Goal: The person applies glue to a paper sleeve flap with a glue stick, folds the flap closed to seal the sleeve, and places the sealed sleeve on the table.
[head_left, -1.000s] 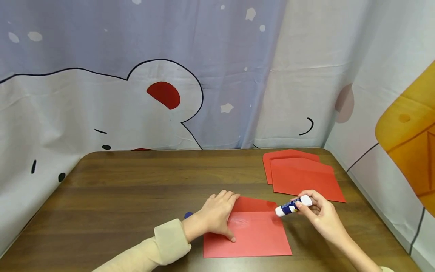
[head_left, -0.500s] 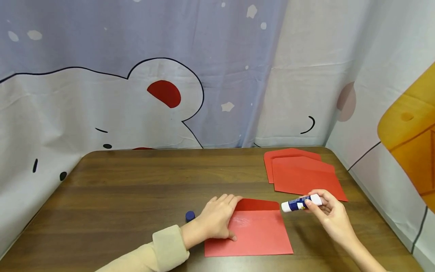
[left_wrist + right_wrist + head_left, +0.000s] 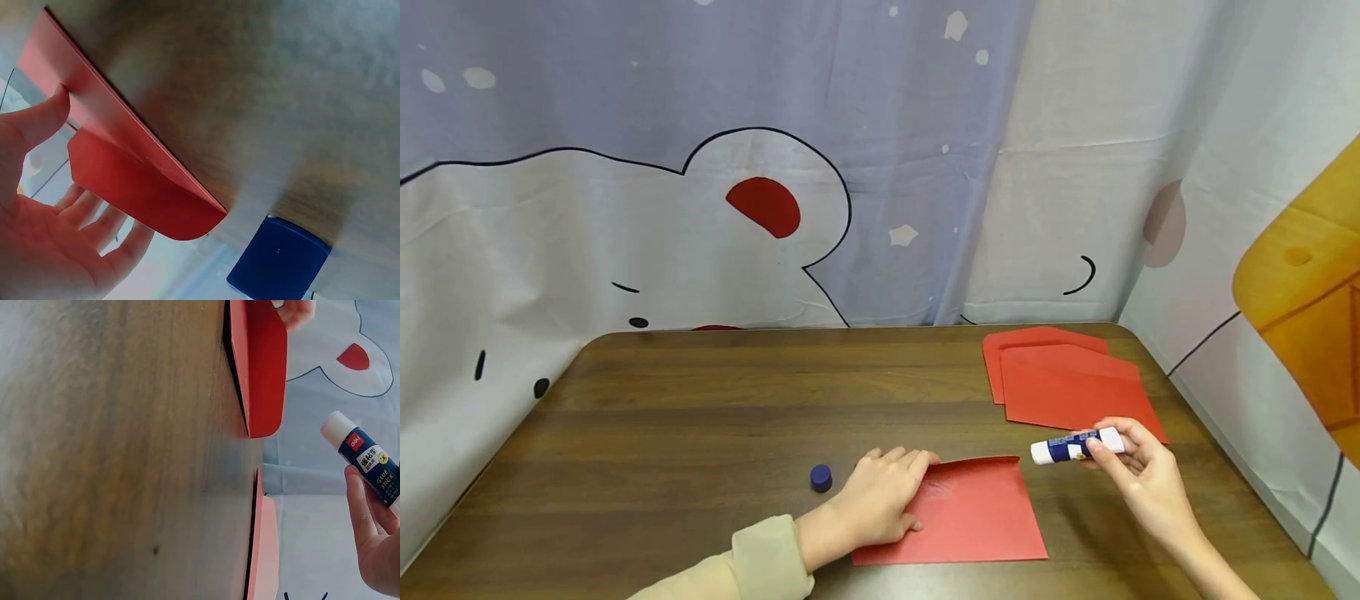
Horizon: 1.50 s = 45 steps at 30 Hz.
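Observation:
A red envelope (image 3: 977,517) lies on the wooden table in front of the person, with a faint whitish smear near its upper left. Its flap (image 3: 131,181) stands raised at an angle. My left hand (image 3: 883,500) rests at the envelope's left side; in the left wrist view the thumb touches the envelope body and the extended fingers lie behind the flap. To the right of the envelope, my right hand (image 3: 1146,483) holds a white and blue glue stick (image 3: 1075,447) above the table. The glue stick is uncapped, its white end towards the envelope.
A blue cap (image 3: 821,478) stands on the table left of the left hand. Two more red envelopes (image 3: 1075,387) overlap at the table's back right. Beyond the table (image 3: 700,417) hangs a printed curtain (image 3: 910,167).
The left fingers have tipped the flap up towards the envelope body. The right hand has moved right with the glue stick, away from the envelope. The blue cap has come fully into view.

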Motion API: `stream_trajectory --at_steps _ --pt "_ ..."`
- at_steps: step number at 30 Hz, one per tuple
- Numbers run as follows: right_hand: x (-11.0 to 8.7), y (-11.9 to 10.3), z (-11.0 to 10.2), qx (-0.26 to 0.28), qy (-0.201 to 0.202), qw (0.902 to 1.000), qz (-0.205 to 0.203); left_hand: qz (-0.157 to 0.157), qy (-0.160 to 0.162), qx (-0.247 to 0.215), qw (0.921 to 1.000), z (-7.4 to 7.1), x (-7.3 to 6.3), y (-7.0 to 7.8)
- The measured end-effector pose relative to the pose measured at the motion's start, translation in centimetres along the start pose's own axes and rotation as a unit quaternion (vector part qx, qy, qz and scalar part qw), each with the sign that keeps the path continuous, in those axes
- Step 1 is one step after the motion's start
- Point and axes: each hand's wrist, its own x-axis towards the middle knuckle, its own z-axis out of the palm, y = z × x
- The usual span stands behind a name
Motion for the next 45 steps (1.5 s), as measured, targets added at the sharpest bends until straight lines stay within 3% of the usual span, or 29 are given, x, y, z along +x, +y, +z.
stream_trajectory --at_steps 10,19,45 --pt "0.25 -0.33 -0.15 0.046 0.021 0.9987 -0.012 0.022 -0.003 0.013 0.9997 -0.04 -0.55 0.26" --pt "0.49 -0.72 -0.44 0.112 0.033 0.9919 -0.049 0.036 -0.022 0.01 0.999 0.02 -0.67 0.35" --pt "-0.07 -0.59 0.11 0.111 0.057 0.9916 -0.033 0.054 -0.054 0.032 0.9966 0.1 -0.88 0.89"
